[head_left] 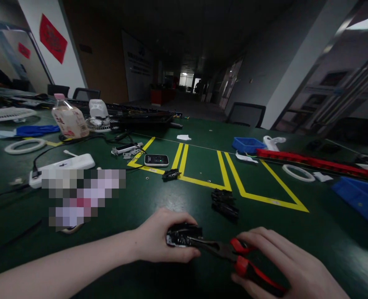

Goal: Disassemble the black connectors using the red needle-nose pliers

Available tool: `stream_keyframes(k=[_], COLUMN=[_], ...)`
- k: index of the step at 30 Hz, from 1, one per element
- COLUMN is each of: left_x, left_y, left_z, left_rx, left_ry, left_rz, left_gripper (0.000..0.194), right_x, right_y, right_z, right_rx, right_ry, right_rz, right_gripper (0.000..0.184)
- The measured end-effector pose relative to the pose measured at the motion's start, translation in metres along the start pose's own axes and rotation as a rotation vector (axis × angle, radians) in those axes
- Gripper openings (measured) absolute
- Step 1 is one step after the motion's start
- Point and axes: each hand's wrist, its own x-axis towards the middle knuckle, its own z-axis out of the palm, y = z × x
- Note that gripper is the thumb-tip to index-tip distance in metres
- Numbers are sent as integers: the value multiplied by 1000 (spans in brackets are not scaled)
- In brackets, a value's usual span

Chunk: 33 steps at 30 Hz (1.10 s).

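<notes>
Near the front of the table, my left hand (pixel 165 238) is closed around a small black plastic part (pixel 184 233). My right hand (pixel 283 261) grips long-nose pliers (pixel 221 250) by their red and black handles. The tips of the pliers reach the black part inside my left hand; whether they bite on it cannot be made out. Just beyond my hands lie more black plastic pieces (pixel 224 203), and another small black piece (pixel 171 174) rests by the yellow tape.
Yellow tape outlines (pixel 205 182) mark the green table (pixel 134 199). A white-edged black device (pixel 156 160) sits among them. To the left are a power strip (pixel 62 169) and a bottle (pixel 70 118); to the right, blue trays (pixel 358 199), a white ring (pixel 298 173) and a long red strip (pixel 321 162).
</notes>
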Motion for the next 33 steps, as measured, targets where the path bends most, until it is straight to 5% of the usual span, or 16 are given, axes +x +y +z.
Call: stream_keyframes(k=[9, 18, 22, 33], left_x=[-3, -5, -4, -6], left_y=[-3, -5, -7, -4], left_z=[-2, -4, -5, -5], left_rx=[-73, -13, 40, 39], left_ry=[-9, -129, -214, -167], left_rz=[-63, -102, -56, -12], left_gripper=[30, 33, 38, 38], right_x=[10, -14, -12, -5], right_y=[-7, -3, 2, -3], right_z=[3, 14, 13, 12], right_rx=[-2, 285, 312, 345], right_ry=[0, -278, -328, -276], right_rz=[15, 408, 410, 386], right_gripper=[21, 23, 23, 20])
